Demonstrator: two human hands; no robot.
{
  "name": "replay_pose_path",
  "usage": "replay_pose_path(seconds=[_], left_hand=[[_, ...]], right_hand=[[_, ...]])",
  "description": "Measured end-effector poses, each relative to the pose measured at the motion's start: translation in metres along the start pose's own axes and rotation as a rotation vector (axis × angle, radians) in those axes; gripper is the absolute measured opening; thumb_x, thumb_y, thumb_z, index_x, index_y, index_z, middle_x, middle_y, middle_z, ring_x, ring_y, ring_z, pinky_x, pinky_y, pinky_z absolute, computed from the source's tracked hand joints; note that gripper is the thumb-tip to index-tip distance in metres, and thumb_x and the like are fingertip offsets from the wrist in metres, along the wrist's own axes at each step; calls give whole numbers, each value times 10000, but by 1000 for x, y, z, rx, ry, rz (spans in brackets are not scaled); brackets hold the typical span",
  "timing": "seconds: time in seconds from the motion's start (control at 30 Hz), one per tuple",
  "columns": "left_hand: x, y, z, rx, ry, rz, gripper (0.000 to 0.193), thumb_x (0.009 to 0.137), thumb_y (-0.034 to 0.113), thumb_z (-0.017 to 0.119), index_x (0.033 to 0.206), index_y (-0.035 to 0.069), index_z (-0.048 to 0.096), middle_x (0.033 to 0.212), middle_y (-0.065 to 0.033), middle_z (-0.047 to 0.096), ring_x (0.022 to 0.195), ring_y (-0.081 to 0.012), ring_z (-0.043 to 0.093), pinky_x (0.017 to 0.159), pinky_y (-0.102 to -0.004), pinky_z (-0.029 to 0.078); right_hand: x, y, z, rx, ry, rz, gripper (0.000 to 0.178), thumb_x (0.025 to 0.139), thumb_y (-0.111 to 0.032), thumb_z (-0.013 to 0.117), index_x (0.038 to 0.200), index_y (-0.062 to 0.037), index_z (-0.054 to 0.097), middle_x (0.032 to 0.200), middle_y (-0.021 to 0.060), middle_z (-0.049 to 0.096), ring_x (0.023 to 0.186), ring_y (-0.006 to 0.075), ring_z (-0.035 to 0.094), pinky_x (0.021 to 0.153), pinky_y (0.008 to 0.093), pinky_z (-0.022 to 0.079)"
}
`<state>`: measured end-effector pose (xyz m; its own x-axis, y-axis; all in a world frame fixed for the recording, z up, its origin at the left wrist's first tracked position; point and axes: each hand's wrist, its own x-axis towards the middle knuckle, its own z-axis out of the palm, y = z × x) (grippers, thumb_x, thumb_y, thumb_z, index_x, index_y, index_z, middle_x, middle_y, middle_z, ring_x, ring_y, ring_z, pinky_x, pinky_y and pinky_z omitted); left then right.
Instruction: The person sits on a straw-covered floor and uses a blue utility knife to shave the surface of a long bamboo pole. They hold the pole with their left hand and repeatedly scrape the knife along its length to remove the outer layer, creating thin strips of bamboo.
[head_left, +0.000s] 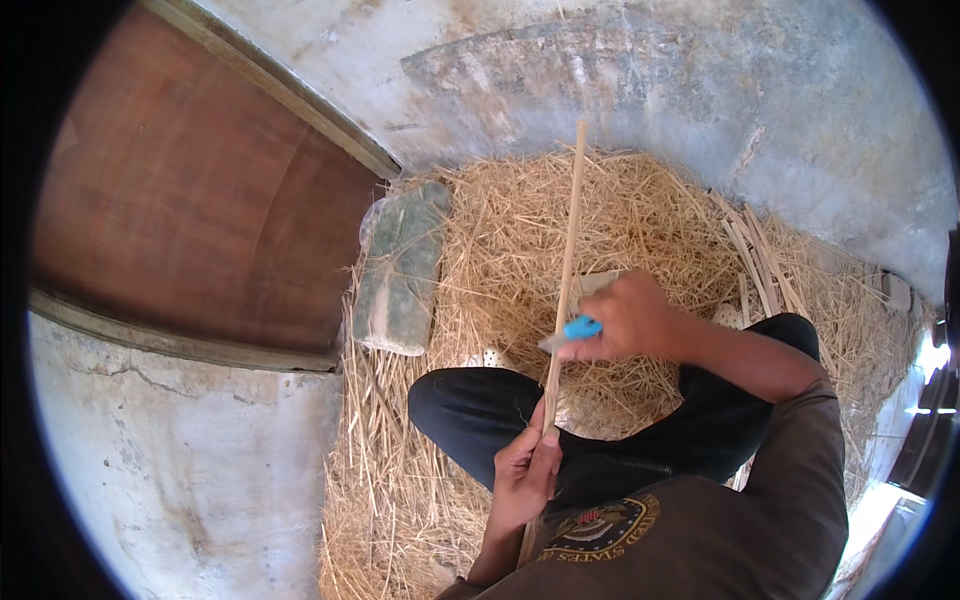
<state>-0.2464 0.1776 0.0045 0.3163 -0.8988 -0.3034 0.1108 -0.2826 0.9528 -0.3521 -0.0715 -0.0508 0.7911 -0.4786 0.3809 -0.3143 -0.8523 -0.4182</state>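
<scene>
A long, pale strip (573,230), which looks like split bamboo, rises from my lap toward the far wall. My left hand (524,473) is closed round its lower part, thumb on top. Further up, my right hand (632,318) grips a knife with a blue handle (582,327). Its short grey blade lies across the strip, with my thumb close beside it. Most of the handle is hidden in my fist, and the hand is slightly blurred. Loose, thin fibres hang by the strip just above my left hand.
Shavings (500,215) cover the floor around my crossed legs (470,400). A grey-green block (403,270) lies at the left, near a brown door panel (200,200). Several cut strips (757,255) lie at the right. A stained wall (690,100) stands behind.
</scene>
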Motion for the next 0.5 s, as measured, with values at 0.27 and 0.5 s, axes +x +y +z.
replay_pose_path(seconds=[0.27, 0.5], left_hand=[[-9, -1, 0, -55, 6, -62, 476, 1006, 93, 483, 1458, 21, 353, 661, 89, 379, 567, 5, 328, 504, -155, 267], [-6, -7, -3, 25, 38, -2, 416, 988, 40, 493, 1391, -38, 427, 1192, -69, 558, 734, 10, 421, 595, -160, 338]], right_hand=[[4, 13, 6, 33, -20, 67, 717, 763, -772, 540, 552, -90, 611, 407, 48, 456, 355, 217, 488, 377, 367, 389], [14, 34, 5, -78, 24, 22, 693, 805, -742, 523, 548, -103, 595, 417, 45, 452, 362, 217, 487, 376, 373, 384]])
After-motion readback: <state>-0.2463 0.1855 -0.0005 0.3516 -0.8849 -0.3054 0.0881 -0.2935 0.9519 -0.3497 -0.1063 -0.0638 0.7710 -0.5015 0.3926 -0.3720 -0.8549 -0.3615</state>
